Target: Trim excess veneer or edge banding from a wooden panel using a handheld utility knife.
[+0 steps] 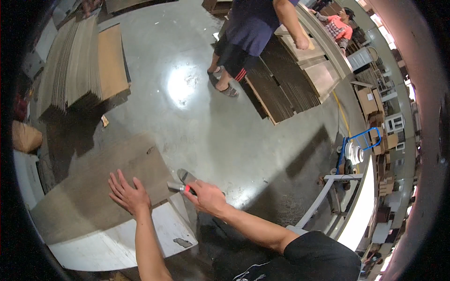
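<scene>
My left hand (131,193) lies flat with fingers spread on a brown-grey wood-look board (101,166). Beneath the board is a white block-like support (110,248) with a scuffed corner. My right hand (207,196) is closed around a silver-and-red hand tool (178,187), its silver end at the board's right edge. The tool's exact kind is hard to make out, and my fingers cover its rear part. Just beyond this hand a grey rounded shape (186,176) shows at floor level.
Stacked panels (75,63) stand at the far left. A person (246,35) in dark clothes stands ahead beside another panel stack (286,84); a second person (338,28) is farther right. On the right are a blue hand truck (344,154) and a white-framed table (318,199).
</scene>
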Available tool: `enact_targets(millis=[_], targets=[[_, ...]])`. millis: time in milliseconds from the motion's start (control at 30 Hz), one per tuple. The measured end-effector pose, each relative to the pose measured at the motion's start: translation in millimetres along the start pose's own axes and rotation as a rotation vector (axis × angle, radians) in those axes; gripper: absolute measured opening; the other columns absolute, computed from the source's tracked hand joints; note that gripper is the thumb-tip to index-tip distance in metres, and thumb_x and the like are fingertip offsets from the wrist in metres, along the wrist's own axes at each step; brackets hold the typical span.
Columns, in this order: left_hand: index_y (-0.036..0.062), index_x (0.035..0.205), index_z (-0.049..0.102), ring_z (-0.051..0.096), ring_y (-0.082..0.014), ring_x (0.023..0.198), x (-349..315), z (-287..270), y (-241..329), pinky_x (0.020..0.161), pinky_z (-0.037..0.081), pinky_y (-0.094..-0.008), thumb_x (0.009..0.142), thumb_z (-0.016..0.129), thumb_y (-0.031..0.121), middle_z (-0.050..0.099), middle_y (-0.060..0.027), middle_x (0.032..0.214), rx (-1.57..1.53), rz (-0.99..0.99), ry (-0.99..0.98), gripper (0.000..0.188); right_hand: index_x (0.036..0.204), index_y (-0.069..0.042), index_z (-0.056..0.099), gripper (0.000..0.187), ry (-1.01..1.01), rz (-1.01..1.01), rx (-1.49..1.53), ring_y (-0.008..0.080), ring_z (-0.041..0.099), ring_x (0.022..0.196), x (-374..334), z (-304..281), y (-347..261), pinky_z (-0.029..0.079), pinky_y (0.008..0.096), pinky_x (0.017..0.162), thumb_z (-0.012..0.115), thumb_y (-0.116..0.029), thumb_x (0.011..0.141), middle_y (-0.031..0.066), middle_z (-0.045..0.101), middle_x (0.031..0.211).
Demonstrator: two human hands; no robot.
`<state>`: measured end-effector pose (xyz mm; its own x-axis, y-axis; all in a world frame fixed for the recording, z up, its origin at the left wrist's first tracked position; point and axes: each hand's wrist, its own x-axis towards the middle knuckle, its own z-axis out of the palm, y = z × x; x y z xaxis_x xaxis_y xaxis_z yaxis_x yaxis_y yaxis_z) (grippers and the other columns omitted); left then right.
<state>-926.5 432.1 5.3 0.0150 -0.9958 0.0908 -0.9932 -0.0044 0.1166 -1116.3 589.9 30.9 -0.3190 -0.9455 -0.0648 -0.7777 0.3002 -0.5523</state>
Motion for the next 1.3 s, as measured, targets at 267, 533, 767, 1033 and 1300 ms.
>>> enact_targets(millis=[267, 533, 767, 1033, 1300], targets=[[0.0188, 0.158, 0.038, 0.020, -0.0277, 0.158, -2, -12, 7, 0.127, 0.012, -0.0556, 0.099, 0.055, 0.033, 0.029, -0.0072, 0.168, 0.006, -0.006, -0.037, 0.063, 0.118, -0.012, 0.068, 0.040, -0.083, 0.081, 0.037, 0.0439, 0.066, 0.104, -37, -3, -1, 0.042, 0.0538, 0.113, 0.054, -0.046, 0.103, 0.0166, 0.070, 0.104], [0.0183, 0.157, 0.039, 0.020, -0.0283, 0.158, -2, -10, 4, 0.126, 0.013, -0.0567, 0.099, 0.055, 0.033, 0.030, -0.0078, 0.168, 0.029, -0.039, -0.073, 0.062, 0.117, -0.013, 0.068, 0.040, -0.143, 0.147, -0.011, 0.0381, 0.068, 0.096, -20, -14, -2, 0.052, 0.0507, 0.099, 0.058, -0.047, 0.100, 0.0111, 0.070, 0.096], [0.0181, 0.159, 0.036, 0.017, -0.0275, 0.158, 1, -5, 2, 0.127, 0.009, -0.0550, 0.099, 0.055, 0.035, 0.027, -0.0077, 0.169, 0.000, -0.031, -0.061, 0.065, 0.118, -0.013, 0.068, 0.042, -0.217, 0.049, -0.037, 0.0356, 0.066, 0.098, -23, -14, 1, 0.055, 0.0487, 0.085, 0.058, -0.049, 0.100, 0.0107, 0.069, 0.100], [0.0174, 0.159, 0.035, 0.016, -0.0280, 0.159, 0, -16, 4, 0.128, 0.008, -0.0539, 0.099, 0.054, 0.035, 0.027, -0.0075, 0.169, -0.021, -0.039, -0.068, 0.065, 0.121, -0.015, 0.068, 0.041, -0.354, 0.043, -0.104, 0.0329, 0.061, 0.111, -19, -18, -2, 0.057, 0.0491, 0.080, 0.054, -0.049, 0.102, 0.0115, 0.068, 0.105], [0.0173, 0.159, 0.035, 0.014, -0.0277, 0.159, 1, -19, 6, 0.128, 0.007, -0.0537, 0.099, 0.055, 0.034, 0.024, -0.0085, 0.170, -0.033, -0.036, -0.098, 0.066, 0.118, -0.017, 0.070, 0.041, -0.283, 0.041, -0.039, 0.0377, 0.066, 0.097, 8, -19, 2, 0.057, 0.0502, 0.073, 0.055, -0.051, 0.101, 0.0143, 0.068, 0.099]])
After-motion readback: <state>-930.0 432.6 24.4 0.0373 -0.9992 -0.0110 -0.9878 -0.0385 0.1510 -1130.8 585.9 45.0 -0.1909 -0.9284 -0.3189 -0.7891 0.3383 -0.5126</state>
